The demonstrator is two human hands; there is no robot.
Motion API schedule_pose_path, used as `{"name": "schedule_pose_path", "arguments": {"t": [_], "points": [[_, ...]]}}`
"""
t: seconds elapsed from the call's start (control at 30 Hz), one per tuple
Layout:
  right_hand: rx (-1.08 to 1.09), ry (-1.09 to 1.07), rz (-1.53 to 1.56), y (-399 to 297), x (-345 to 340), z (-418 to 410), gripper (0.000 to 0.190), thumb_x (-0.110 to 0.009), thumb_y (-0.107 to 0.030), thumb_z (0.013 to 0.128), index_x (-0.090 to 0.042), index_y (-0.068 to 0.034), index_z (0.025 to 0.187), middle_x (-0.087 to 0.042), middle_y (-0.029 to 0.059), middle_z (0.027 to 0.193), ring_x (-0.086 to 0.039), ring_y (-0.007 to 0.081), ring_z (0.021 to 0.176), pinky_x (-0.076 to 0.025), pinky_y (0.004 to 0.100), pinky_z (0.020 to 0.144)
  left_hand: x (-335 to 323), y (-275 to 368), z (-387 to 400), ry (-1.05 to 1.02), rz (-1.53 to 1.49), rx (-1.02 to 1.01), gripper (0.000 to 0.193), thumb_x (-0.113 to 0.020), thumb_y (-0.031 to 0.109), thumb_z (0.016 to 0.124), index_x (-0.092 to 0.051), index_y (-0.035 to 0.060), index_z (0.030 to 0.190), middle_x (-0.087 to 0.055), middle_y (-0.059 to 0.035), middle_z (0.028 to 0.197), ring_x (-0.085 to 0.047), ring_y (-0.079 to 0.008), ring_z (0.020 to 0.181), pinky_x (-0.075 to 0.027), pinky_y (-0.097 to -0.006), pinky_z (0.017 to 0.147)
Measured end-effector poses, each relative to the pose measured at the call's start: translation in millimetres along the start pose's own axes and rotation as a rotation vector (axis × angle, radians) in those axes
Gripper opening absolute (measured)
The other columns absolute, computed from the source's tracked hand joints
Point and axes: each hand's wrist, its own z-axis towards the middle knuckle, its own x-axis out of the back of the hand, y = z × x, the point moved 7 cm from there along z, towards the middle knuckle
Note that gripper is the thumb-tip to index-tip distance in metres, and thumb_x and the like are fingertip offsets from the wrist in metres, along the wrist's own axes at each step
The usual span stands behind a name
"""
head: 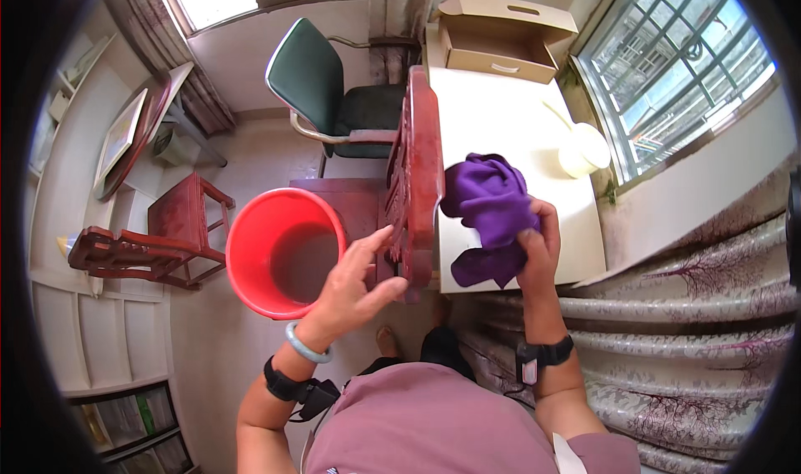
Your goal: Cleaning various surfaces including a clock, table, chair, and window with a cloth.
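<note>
A bunched purple cloth (485,202) is pinched in my right hand (543,242), over the near end of the white table (494,111). My left hand (357,280) is held with fingers and thumb apart and nothing between them. It is by the carved back of a dark red wooden chair (425,180); whether the fingertips touch the wood I cannot tell. Just left of that hand, a red plastic bucket (247,255) stands on the seat side of the chair, with dark liquid (305,264) at its bottom.
Farther along the table are a white lamp (582,151) and an opened cardboard box (500,54). A green-backed metal armchair (306,67) stands beyond the bucket. Another wooden chair (178,217) is by the left shelves (106,336). A patterned curtain (676,342) hangs close on my right.
</note>
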Motion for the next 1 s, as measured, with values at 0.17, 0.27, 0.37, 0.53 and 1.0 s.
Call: {"name": "schedule_pose_path", "arguments": {"t": [0.17, 0.27, 0.37, 0.53, 1.0], "points": [[0.752, -0.773, -0.970, -48, -142, -22, 0.026, -0.069, -0.032, 0.073, -0.067, -0.022, 0.097, -0.061, -0.0005, 0.117, -0.046, 0.0257, 0.117, -0.034, 0.0462, 0.091, -24, 15, 14, -0.199, -0.008, -0.271, 0.067, -0.069, 0.023, 0.082, -0.039, 0.0020, 0.138, -0.050, -0.0198, 0.127, -0.051, -0.0331, 0.118, -0.045, -0.0398, 0.095], [0.826, -0.738, -1.092, -29, -155, 26, 0.021, -0.067, -0.036, 0.076, -0.069, -0.024, 0.093, -0.062, -0.0048, 0.112, -0.045, 0.0239, 0.121, -0.034, 0.0494, 0.086, -33, 0, 13, -0.235, 0.104, -0.052, 0.068, -0.070, 0.025, 0.082, -0.038, -0.0024, 0.135, -0.049, -0.0222, 0.129, -0.050, -0.0364, 0.119, -0.043, -0.0384, 0.098], [0.737, -0.662, -1.146, 2, -167, 121, 0.022, -0.064, -0.037, 0.078, -0.071, -0.022, 0.093, -0.063, -0.0048, 0.111, -0.043, 0.0216, 0.124, -0.033, 0.0551, 0.086, -35, -6, 3, -0.109, 0.092, 0.035, 0.076, -0.070, 0.026, 0.082, -0.032, -0.0049, 0.140, -0.045, -0.0243, 0.134, -0.046, -0.0394, 0.124, -0.041, -0.0381, 0.101], [0.083, -0.661, -0.698, 72, -163, 267, 0.025, -0.061, -0.030, 0.081, -0.069, -0.012, 0.095, -0.065, 0.0079, 0.105, -0.057, 0.0299, 0.105, -0.044, 0.0408, 0.090, -45, 6, 1, -0.021, 0.283, -0.074, 0.078, -0.071, 0.017, 0.081, -0.029, -0.0018, 0.144, -0.043, -0.0231, 0.139, -0.048, -0.0360, 0.124, -0.044, -0.0388, 0.099], [0.627, -0.304, -0.569, 3, -98, -55, 0.025, -0.064, -0.013, 0.069, -0.059, -0.016, 0.093, -0.049, 0.0119, 0.123, -0.039, 0.0397, 0.117, -0.026, 0.0524, 0.105, -16, -71, -10, -0.239, -0.481, 0.385, 0.040, -0.057, -0.001, 0.088, -0.051, -0.0027, 0.128, -0.059, -0.0069, 0.118, -0.058, -0.0138, 0.107, -0.048, -0.0276, 0.092]]}}
